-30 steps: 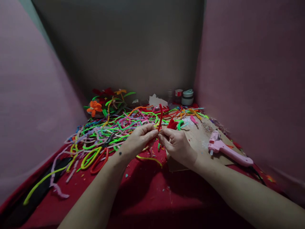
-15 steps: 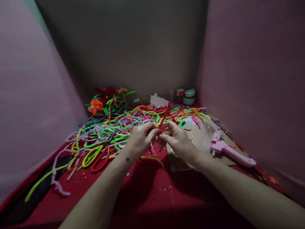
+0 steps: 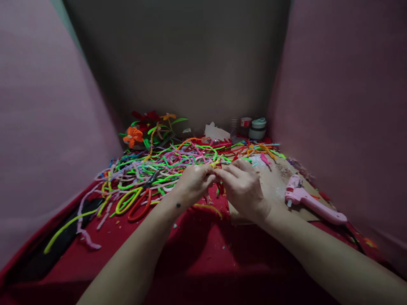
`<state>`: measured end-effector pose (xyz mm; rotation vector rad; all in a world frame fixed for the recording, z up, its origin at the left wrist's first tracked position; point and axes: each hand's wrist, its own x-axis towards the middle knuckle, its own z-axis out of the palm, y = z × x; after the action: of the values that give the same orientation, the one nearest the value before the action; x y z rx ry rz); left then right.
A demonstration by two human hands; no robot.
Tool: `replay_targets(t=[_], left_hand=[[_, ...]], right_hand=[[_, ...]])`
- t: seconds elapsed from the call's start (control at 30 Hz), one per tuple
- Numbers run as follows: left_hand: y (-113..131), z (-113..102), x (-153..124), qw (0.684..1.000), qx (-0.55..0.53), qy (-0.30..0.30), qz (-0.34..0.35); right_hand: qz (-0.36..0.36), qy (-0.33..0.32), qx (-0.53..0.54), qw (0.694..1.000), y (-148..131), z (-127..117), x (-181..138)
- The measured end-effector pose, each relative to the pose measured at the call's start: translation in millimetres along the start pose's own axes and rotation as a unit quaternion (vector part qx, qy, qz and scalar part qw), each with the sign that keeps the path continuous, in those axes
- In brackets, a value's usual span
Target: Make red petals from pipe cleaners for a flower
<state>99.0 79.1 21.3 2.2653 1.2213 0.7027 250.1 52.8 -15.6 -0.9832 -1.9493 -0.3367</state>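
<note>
My left hand (image 3: 194,181) and my right hand (image 3: 243,186) meet fingertip to fingertip over the middle of the table. Both are closed in a pinch on a red pipe cleaner (image 3: 220,186), most of which the fingers hide. A short piece of it shows below the fingertips, by a bit of green. To the left of my left hand lie scissors with one red and one yellow handle (image 3: 141,205). Loose pipe cleaners (image 3: 162,163) in many colours spread behind both hands.
A pink glue gun (image 3: 313,203) lies on a cardboard sheet (image 3: 275,190) at the right. Pipe-cleaner flowers (image 3: 132,136) stand at the back left. A lidded jar (image 3: 257,128) and a white paper scrap (image 3: 216,132) are at the back. Red cloth (image 3: 197,258) covers the table.
My right hand has turned over, its back now facing up and its fingers reaching to my left fingertips. The red pipe cleaner's upright end no longer shows. The view has shifted slightly.
</note>
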Motion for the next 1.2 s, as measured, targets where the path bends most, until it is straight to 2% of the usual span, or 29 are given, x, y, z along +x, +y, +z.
replay_targets(t=[0.1,0.17,0.23,0.3,0.37,0.47,0.53,0.67,0.77,0.9,1.03,1.13,1.2], left_hand=[[2.2,-0.9,-0.2,0.998,-0.045,-0.006,-0.038],[3.3,-2.8,0.1,0.997,-0.057,0.003,-0.045],[3.2,-4.3,0.8,0.998,-0.049,0.024,-0.033],[2.3,-4.2,1.2,0.998,-0.032,0.047,-0.009],[1.4,-2.6,1.4,0.997,-0.024,0.066,0.008],[1.1,-1.0,1.7,0.995,-0.076,0.067,0.003],[1.8,-2.9,2.2,0.992,-0.105,0.067,0.018],[2.8,-11.3,2.8,0.991,-0.099,0.077,0.054],[2.1,-14.7,1.8,0.986,-0.164,0.032,-0.004],[0.9,-10.3,1.4,0.954,-0.290,-0.020,-0.067],[2.8,0.2,3.0,0.935,-0.349,0.022,-0.061],[5.4,6.5,3.4,0.934,-0.342,0.086,-0.054],[6.8,8.5,3.3,0.937,-0.329,0.107,-0.053]], right_hand=[[0.125,-0.025,0.118,0.985,2.2,-2.0,3.3],[0.222,-0.062,0.256,0.939,3.0,-3.8,5.5],[0.297,-0.116,0.363,0.876,3.1,-5.5,7.5],[0.341,-0.149,0.417,0.829,2.9,-6.5,9.1],[0.364,-0.157,0.446,0.803,3.2,-6.3,9.9],[0.384,-0.154,0.484,0.771,4.5,-4.2,9.4],[0.395,-0.140,0.497,0.760,4.8,-3.2,9.0],[0.426,-0.106,0.508,0.741,1.6,-5.1,10.5],[0.443,-0.099,0.512,0.730,-2.1,-8.3,13.2],[0.443,-0.086,0.525,0.722,-3.7,-9.2,14.6],[0.425,-0.073,0.566,0.703,-1.4,-4.9,11.9],[0.421,-0.069,0.588,0.688,0.4,-1.2,9.5],[0.424,-0.069,0.593,0.681,0.7,0.4,8.7]])
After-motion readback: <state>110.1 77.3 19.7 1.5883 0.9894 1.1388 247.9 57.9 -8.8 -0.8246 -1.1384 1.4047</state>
